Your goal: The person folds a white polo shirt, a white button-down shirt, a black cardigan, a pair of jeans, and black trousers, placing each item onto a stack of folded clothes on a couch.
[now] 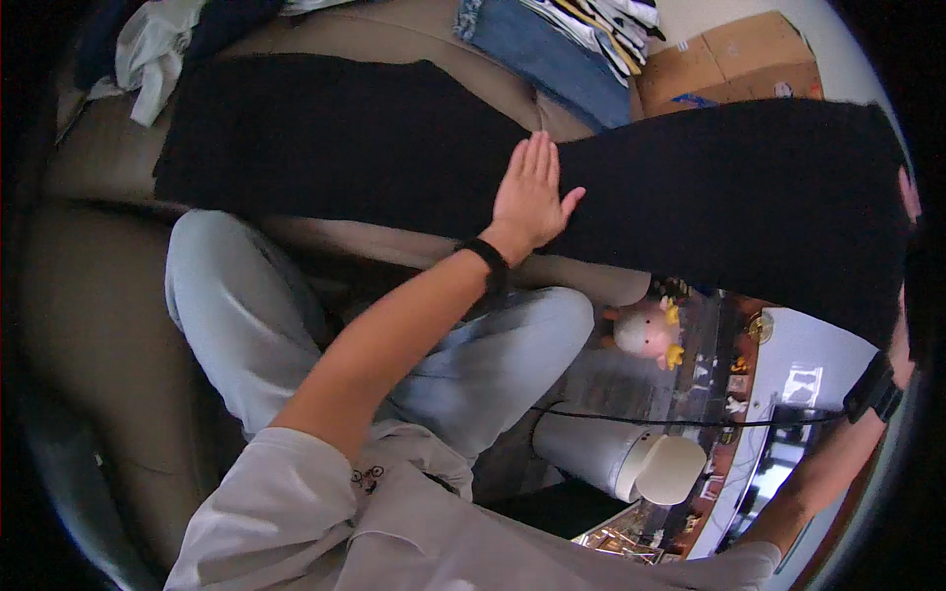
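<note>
Black trousers (345,138), folded lengthwise as far as their outline shows, stretch across the view from left to right. Their left part lies on the brown sofa, while the right part is raised toward me. Flat on the middle of the cloth rests my left hand (532,197), fingers straight and thumb out. At the far right, my right hand (899,345) grips the raised end of the trousers. Cloth hides most of that hand, with only a bit of finger showing at its outer edge. Each wrist wears a black band.
Folded jeans (552,59) and stacked clothes lie behind the trousers, beside a cardboard box (729,64). White and dark clothes (158,49) sit at the back left. Below the raised end are a pink pig-like toy (645,330), a white bin (591,453) and a black cable (729,424).
</note>
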